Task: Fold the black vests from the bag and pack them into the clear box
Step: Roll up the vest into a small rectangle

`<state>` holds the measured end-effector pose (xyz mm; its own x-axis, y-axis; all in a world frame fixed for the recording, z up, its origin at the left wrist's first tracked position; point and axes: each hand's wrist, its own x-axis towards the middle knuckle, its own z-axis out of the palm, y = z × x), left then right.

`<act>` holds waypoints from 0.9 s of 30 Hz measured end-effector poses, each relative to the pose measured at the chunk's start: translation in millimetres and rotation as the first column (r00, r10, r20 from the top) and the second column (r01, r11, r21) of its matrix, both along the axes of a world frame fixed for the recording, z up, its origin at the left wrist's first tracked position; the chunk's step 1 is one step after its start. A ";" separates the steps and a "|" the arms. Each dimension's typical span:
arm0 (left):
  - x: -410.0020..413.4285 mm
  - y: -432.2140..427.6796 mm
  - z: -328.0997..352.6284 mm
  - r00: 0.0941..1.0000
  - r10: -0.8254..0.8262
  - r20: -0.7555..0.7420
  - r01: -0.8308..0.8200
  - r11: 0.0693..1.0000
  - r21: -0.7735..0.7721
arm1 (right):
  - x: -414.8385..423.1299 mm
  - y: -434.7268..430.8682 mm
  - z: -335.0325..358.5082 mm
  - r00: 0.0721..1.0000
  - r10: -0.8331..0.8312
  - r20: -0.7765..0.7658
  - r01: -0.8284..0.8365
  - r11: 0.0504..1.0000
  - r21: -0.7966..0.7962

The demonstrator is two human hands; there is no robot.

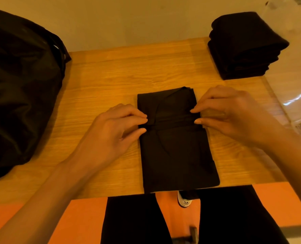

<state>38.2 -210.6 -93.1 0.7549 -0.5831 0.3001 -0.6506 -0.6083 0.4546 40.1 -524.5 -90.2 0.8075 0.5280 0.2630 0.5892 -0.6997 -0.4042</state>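
A black vest [177,152] lies folded into a long narrow strip in the middle of the wooden table [111,76], its near end at the table's front edge. My left hand [111,131] pinches the strip's left edge about halfway along. My right hand [234,113] pinches the right edge at the same height. A stack of several folded black vests [243,48] sits at the back right, inside or against the clear box [296,67], whose transparent walls are hard to make out. The black bag [21,85] fills the left side.
The table's front edge runs just below the vest. Beyond it are my dark trouser legs, a white shoe [184,199] and an orange floor [75,217]. A pale wall stands behind the table.
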 end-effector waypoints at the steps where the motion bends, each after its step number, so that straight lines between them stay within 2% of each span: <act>1: 0.7 -1.4 0.2 1.000 0.009 -0.016 -0.009 1.000 -0.002 | -0.1 0.6 -0.7 1.000 -0.002 0.011 0.002 1.000 0.007; 7: 4.0 -6.6 0.7 1.000 0.016 -0.012 -0.016 0.999 -0.027 | -1.2 1.9 -4.3 0.999 0.013 0.038 -0.014 0.999 0.042; 13: 1.8 -7.4 1.2 0.993 0.069 -0.097 -0.080 0.991 -0.107 | 0.8 -4.1 -8.0 0.999 0.043 0.027 -0.044 0.997 0.057; 21: 0.9 -10.7 1.9 0.977 0.115 -0.180 -0.146 0.975 -0.167 | 4.0 2.5 -20.4 0.983 0.021 0.182 -0.024 1.000 0.017; 27: 0.8 -9.6 2.5 0.981 0.100 -0.169 -0.131 0.975 -0.180 | 0.5 3.6 -17.4 0.988 -0.015 0.151 0.004 0.997 0.073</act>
<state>39.0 -220.1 -90.6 0.8603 -0.4333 0.2684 -0.4919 -0.5678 0.6600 40.6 -521.0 -107.5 0.7604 0.4953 0.4201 0.6407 -0.6778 -0.3607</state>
